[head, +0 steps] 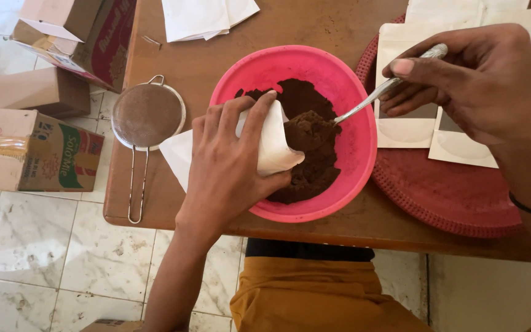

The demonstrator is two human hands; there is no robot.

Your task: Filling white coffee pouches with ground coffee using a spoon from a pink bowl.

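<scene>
Left hand (228,166) grip clamps white pouch (271,144) over pink bowl (357,154); right hand (480,80) grip pinches spoon (370,98); sieve (147,117) beside.

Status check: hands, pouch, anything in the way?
Left hand grips white pouch open over pink bowl. Right hand holds spoon loaded with brown powder. Nothing blocking.

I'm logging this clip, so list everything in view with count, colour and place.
bowl: one, pink, table centre
powder: one heap, dark brown, in the bowl
spoon: one, metal, over the bowl
pouch: one, white, over the bowl
flat pouches: several, white, on the tray
tray: one, red, right
sieve: one, metal, table's left
papers: a few, white, top
boxes: several, cardboard, floor left
table: one, brown wood
left hand: holds the pouch
right hand: holds the spoon
</scene>
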